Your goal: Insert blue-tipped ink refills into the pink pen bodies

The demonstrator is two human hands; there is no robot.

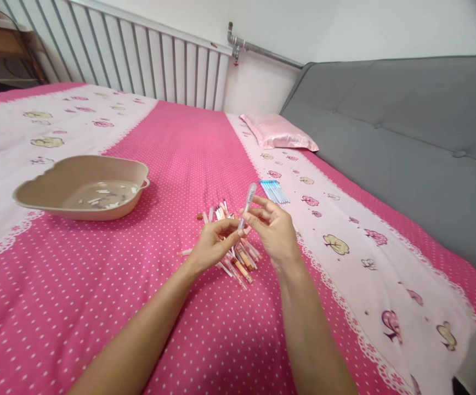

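Note:
Between my hands stands a slim pale translucent tube [251, 193] with dark lettering, tilted slightly to the right; its exact kind I cannot make out. My left hand [214, 243] pinches its lower end between thumb and fingers. The thumb and fingers of my right hand [278, 229] close on it higher up. Beneath both hands lies a loose pile of slim sticks and pen-like tubes [244, 264] in pink, white, clear and orange-brown, partly hidden by the hands. Just beyond my right hand, several light-blue pen-like sticks [275, 191] lie side by side in a neat row.
A beige plastic basin [69, 164] with small white and grey pieces inside stands to the left. Pink dotted bedding [172, 142] spreads underneath everything. A pink pillow [279, 131] lies by the grey padded headboard [406, 109]. A white radiator [139, 55] runs along the wall.

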